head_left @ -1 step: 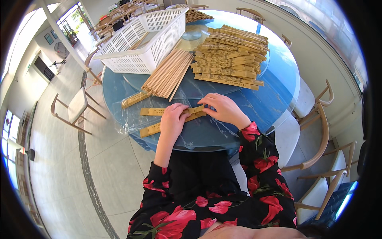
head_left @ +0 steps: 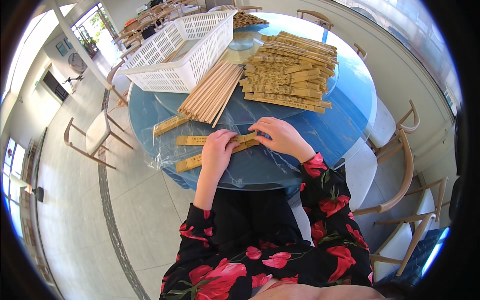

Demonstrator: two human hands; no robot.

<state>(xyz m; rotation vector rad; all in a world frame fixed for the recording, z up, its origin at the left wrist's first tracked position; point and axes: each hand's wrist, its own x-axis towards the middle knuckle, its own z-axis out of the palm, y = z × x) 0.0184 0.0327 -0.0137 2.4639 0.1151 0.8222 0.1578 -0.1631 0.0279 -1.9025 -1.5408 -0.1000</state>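
As the head view looks down over my arms, the flat tan paper sleeve with dark markings (head_left: 191,140) is right at my fingers, over the near part of the round blue glass-topped table (head_left: 270,172), its long axis running left to right and rising slightly at the right end. My left hand (head_left: 216,149) is over its middle, closed on it with the thumb toward me, and a long stretch pokes out to the left. My right hand (head_left: 284,137) has thumb and forefinger pinched together on the right tip, so only a short length shows between my hands. My left forearm comes up nearly straight from below, back of the hand upward; my right one slants in from the lower right, fingers pointing left. Just nearer to me, a second tan paper sleeve (head_left: 189,163) slopes from lower left up toward my right fingers; whether the two touch, I cannot tell. Beyond my hands lie a fanned bundle of slim pale wooden sticks (head_left: 212,95) and, to its right, a heaped pile of tan printed sleeves (head_left: 292,72).
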